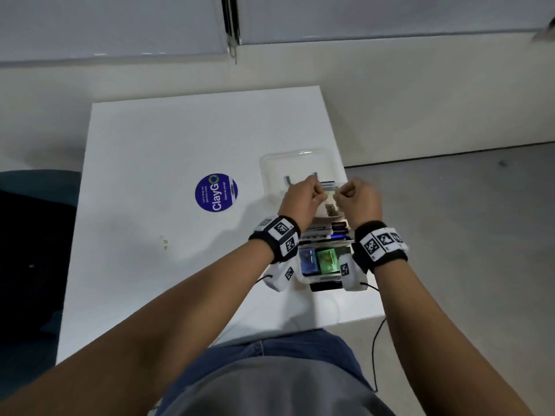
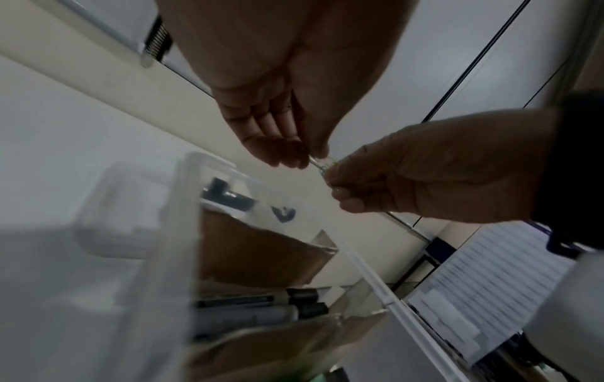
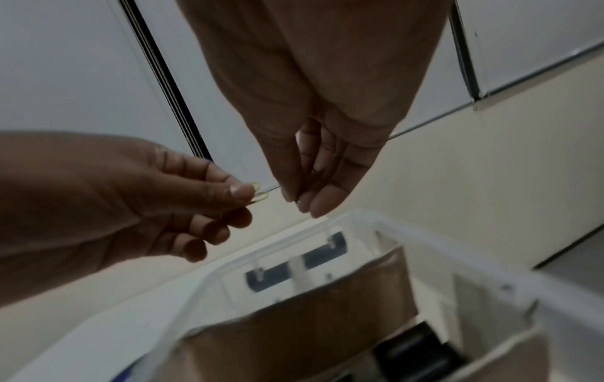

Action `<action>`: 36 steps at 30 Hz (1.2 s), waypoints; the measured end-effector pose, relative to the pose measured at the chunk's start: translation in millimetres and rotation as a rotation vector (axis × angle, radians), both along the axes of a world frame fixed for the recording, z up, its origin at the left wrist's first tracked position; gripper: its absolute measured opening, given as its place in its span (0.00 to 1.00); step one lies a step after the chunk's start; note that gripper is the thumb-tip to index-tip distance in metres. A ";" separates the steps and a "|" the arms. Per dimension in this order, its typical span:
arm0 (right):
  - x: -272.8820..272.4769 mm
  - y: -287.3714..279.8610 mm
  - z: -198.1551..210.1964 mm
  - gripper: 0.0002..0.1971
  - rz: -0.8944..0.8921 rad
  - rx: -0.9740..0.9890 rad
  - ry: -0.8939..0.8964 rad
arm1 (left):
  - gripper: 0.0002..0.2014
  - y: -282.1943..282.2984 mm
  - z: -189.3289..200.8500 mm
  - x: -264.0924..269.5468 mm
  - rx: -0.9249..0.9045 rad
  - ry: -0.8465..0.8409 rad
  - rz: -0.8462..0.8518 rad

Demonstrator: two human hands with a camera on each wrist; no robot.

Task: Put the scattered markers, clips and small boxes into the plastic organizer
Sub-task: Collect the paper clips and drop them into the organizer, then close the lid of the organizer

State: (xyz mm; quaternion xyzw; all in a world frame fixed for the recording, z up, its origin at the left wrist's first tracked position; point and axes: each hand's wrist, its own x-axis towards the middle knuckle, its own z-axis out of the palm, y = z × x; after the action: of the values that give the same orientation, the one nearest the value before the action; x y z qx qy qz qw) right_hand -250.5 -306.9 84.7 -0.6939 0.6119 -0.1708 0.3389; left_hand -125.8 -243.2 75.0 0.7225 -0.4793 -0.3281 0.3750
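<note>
Both hands hover over the clear plastic organizer (image 1: 300, 276) at the right side of the white table (image 1: 168, 151). My left hand (image 1: 320, 191) and right hand (image 1: 340, 193) each pinch one end of small linked paper clips (image 2: 326, 164), one yellow and one silver wire. In the right wrist view the yellow clip (image 3: 260, 195) shows at the left hand's thumb. The organizer's lid (image 1: 292, 163) lies open behind. Inside sit dark markers (image 1: 339, 232), a blue box (image 1: 307, 259) and a green box (image 1: 327, 261).
A round blue ClayGO sticker (image 1: 216, 192) is stuck on the table left of the organizer. Small specks (image 1: 164, 242) lie further left. The table's right edge (image 1: 345, 172) runs close to the organizer. A dark chair (image 1: 30, 211) stands at the left.
</note>
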 end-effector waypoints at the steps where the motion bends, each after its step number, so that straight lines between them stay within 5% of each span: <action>1: -4.4 -9.7 -2.6 0.05 -0.002 0.002 0.036 | 0.04 -10.6 -1.0 -9.7 0.011 -0.019 -0.010; 4: -12.1 -31.3 -15.7 0.03 0.084 0.069 0.153 | 0.06 -35.2 -10.1 -27.6 0.084 -0.114 -0.071; 8: -20.8 -41.1 -19.6 0.16 0.219 0.086 0.247 | 0.11 -43.8 -17.1 -26.8 0.132 -0.249 -0.165; 12: -32.3 -34.2 -22.3 0.17 0.147 -0.016 0.251 | 0.09 -42.2 -25.5 8.3 0.063 -0.241 0.035; 16: -39.0 -21.7 -38.9 0.20 0.194 0.186 0.326 | 0.07 -38.4 -47.6 61.4 0.223 -0.345 0.158; 22: -51.8 -20.1 -46.1 0.17 0.192 0.282 0.269 | 0.14 -24.5 -92.9 72.5 0.524 -0.602 -0.265; 25: -61.4 -15.7 -45.6 0.18 0.200 0.349 0.233 | 0.18 -22.2 -103.3 64.6 0.577 -0.801 -0.329; 29: -69.1 -7.1 -52.4 0.22 0.224 0.367 0.244 | 0.12 -22.2 -110.4 72.1 0.510 -0.935 -0.333; 36: -23.5 -3.7 -34.1 0.21 0.484 0.225 0.295 | 0.05 -19.4 -57.7 117.5 0.093 -0.708 0.037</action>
State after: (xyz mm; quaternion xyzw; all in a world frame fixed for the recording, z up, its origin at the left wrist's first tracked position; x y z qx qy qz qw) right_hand -274.0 -310.6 50.6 -0.7948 0.4866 0.0864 0.3521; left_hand -8.3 -262.6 17.3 0.8161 -0.5512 -0.0719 0.1581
